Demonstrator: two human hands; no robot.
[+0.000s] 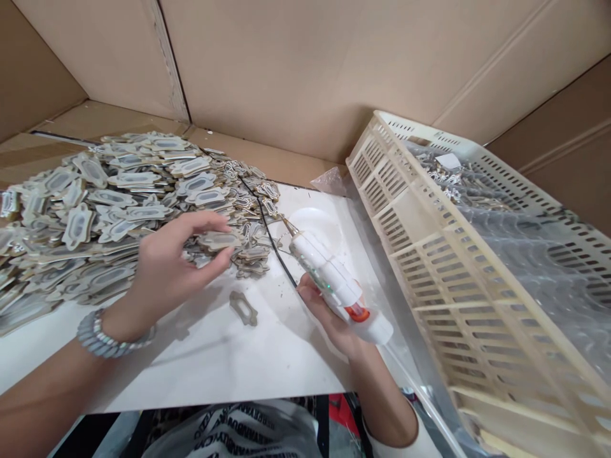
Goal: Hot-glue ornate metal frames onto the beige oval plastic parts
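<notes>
Table edge (214, 399), room between hands (168, 268) (329, 319)

A long cream plastic crate with slotted walls (403, 219) stood slanting along the right of the frame, holding rippled clear plastic sheets (525, 254) and, towards its upper end, a small flat white piece (449, 161). Tan cardboard panels (286, 70) rose across the top of the frame, and a crumpled scrap of clear plastic film (329, 180) lay just left of the crate, above centre.

Bright light, soft shadows, slight blur
</notes>
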